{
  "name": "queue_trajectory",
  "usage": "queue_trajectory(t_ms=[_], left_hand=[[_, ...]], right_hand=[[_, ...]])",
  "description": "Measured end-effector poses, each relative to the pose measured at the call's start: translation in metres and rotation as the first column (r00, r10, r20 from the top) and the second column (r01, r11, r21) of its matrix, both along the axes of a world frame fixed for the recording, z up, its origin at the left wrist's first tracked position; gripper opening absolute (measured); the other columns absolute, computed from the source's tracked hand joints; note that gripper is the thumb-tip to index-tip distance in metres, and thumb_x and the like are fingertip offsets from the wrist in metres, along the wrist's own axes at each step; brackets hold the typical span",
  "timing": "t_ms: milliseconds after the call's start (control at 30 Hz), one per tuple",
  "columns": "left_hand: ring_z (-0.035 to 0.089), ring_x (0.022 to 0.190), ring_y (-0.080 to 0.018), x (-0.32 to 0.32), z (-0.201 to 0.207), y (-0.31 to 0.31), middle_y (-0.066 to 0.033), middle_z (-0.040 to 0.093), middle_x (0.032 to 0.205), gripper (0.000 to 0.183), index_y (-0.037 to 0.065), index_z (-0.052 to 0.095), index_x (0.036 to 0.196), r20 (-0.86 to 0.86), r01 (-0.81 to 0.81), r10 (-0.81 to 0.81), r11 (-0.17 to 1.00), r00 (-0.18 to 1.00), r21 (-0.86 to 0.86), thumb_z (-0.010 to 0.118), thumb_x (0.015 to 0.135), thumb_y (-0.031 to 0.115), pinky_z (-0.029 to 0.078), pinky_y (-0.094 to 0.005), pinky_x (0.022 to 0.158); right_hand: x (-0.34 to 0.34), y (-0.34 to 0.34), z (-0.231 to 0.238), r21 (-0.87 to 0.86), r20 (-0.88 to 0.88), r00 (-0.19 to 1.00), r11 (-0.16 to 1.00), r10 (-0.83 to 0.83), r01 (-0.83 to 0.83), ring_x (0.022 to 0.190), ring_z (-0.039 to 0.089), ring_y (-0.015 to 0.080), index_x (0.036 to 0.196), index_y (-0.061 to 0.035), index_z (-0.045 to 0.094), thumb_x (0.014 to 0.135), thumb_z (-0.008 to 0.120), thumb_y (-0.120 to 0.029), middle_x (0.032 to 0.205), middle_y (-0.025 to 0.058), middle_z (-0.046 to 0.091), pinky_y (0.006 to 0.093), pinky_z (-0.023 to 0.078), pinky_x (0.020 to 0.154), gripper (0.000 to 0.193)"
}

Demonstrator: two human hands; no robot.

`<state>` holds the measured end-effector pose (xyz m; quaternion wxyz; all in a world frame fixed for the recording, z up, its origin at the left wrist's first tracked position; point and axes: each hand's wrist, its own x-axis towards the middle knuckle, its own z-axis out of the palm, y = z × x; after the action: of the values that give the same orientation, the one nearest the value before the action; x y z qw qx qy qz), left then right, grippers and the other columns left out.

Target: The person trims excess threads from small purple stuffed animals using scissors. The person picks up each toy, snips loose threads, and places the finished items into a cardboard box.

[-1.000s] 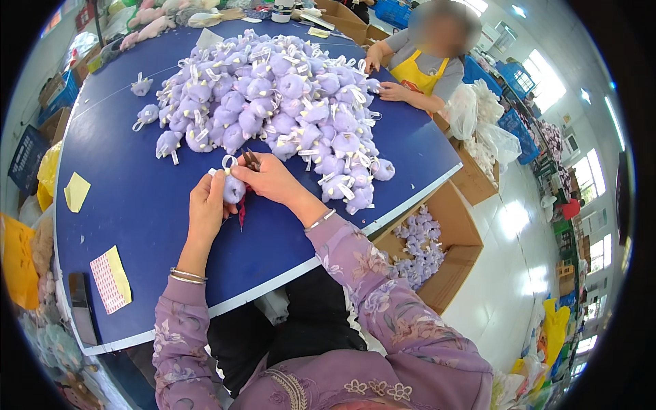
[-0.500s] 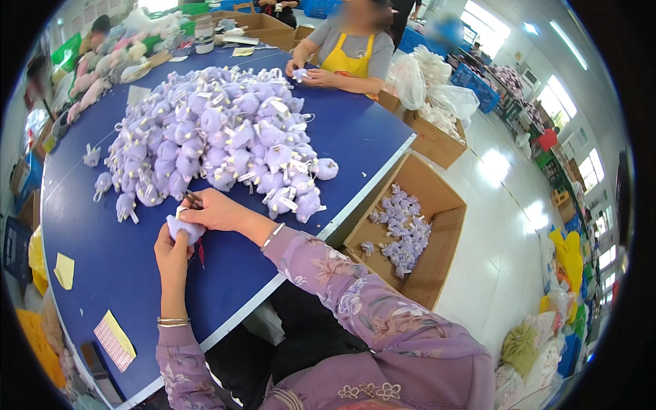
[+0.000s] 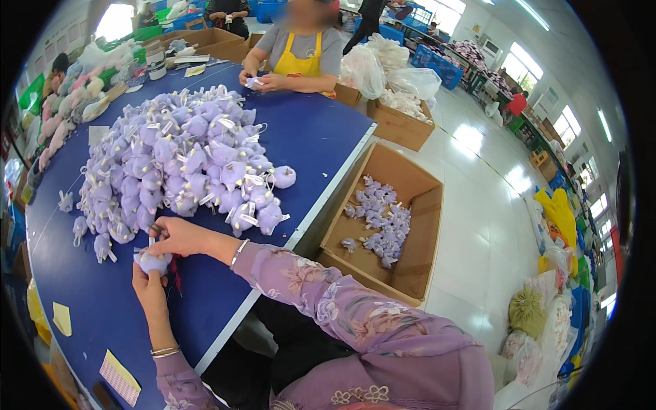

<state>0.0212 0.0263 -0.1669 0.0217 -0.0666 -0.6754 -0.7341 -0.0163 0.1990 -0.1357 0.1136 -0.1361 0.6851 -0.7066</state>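
— What do you have on the left?

— From my seat I see a yellow note [image 3: 62, 319] on the left of the blue table [image 3: 96, 301], and nearer me a printed sheet [image 3: 121, 380] with rows of small red marks.

— And the left hand?

— The left hand [image 3: 148, 290] is curled, thumb and fingers closed around a small lilac plush [image 3: 152, 262]. That plush sits just above the tabletop, between both hands, at the near side of the heap.

— The right one?

— I have the right hand [image 3: 179, 237] coming in from the right, fingers folded in. A dark tool [image 3: 160, 231] juts from its grip, and its fingertips meet the top of the plush by a white loop [image 3: 151, 242]. Just right of the plush hangs a dark red strand [image 3: 176, 275]; I can't tell what it's fixed to.

— Beyond that?

— A heap of lilac plushes [image 3: 171, 160] covers the middle of the table. At the far side a co-worker in a yellow apron [image 3: 295, 65] handles another small plush [image 3: 253, 83]. To the right, a cardboard box [image 3: 418, 253] on the floor holds more lilac pieces [image 3: 378, 212].
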Motion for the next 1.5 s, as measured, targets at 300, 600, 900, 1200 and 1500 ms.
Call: queue_trajectory(t_ms=[300,600,900,1200,1500], left_hand=[[0.044,0.057,-0.0018,-0.006,-0.006,-0.002,-0.0005,0.057,0.082,0.029,0.001,0.053,0.121,0.017,-0.021,0.020,0.998,1.000,0.052,0.048,0.094,0.012,0.033,-0.0161,0.047],[0.045,0.057,-0.0027,-0.011,-0.012,-0.002,0.0002,0.056,0.080,0.029,0.002,0.053,0.122,-0.045,-0.056,0.056,0.998,0.997,0.001,0.054,0.095,0.013,0.034,-0.0161,0.049],[0.052,0.070,-0.0071,-0.011,-0.008,-0.004,-0.0014,0.060,0.088,0.030,0.000,0.059,0.114,-0.099,-0.099,0.073,0.952,0.992,-0.288,0.057,0.085,0.005,0.043,-0.0222,0.062],[0.059,0.067,-0.0087,-0.003,0.008,-0.014,-0.0065,0.065,0.092,0.042,-0.002,0.055,0.128,-0.033,-0.053,0.050,0.994,0.998,-0.097,0.049,0.086,0.002,0.046,-0.0218,0.057],[0.065,0.083,-0.0208,0.003,0.015,-0.016,-0.0146,0.065,0.109,0.048,-0.002,0.050,0.129,0.007,0.317,-0.360,0.829,0.933,0.462,0.037,0.101,0.035,0.052,-0.0298,0.067]], right_hand=[[-0.002,0.002,-0.001,-0.041,-0.077,0.996,0.998,0.046,-0.049,0.055,0.049,0.0072,0.086,-0.0037,0.062,0.079,0.075,-0.024,0.067,-0.0018,0.055,0.0237,0.039,0.049,0.026],[0.003,0.008,0.006,-0.065,0.032,0.999,0.998,0.019,-0.017,0.048,0.043,0.0073,0.086,-0.0047,0.059,0.080,0.074,-0.024,0.063,-0.0016,0.052,0.0241,0.033,0.041,0.025],[-0.008,0.009,-0.008,0.198,-0.245,0.969,0.980,0.025,0.025,0.071,0.058,0.0098,0.090,-0.0009,0.064,0.080,0.070,-0.020,0.075,0.0019,0.062,0.0273,0.049,0.065,0.022],[0.000,-0.005,0.006,0.083,-0.134,0.988,0.993,-0.078,0.090,0.058,0.055,0.0090,0.081,-0.0023,0.062,0.088,0.063,-0.019,0.069,0.0033,0.062,0.0254,0.044,0.054,0.018],[0.007,0.001,0.010,-0.166,0.064,0.998,0.986,0.020,-0.009,0.045,0.040,0.0047,0.087,-0.0031,0.059,0.093,0.062,-0.020,0.066,0.0024,0.056,0.0233,0.032,0.040,0.018]])
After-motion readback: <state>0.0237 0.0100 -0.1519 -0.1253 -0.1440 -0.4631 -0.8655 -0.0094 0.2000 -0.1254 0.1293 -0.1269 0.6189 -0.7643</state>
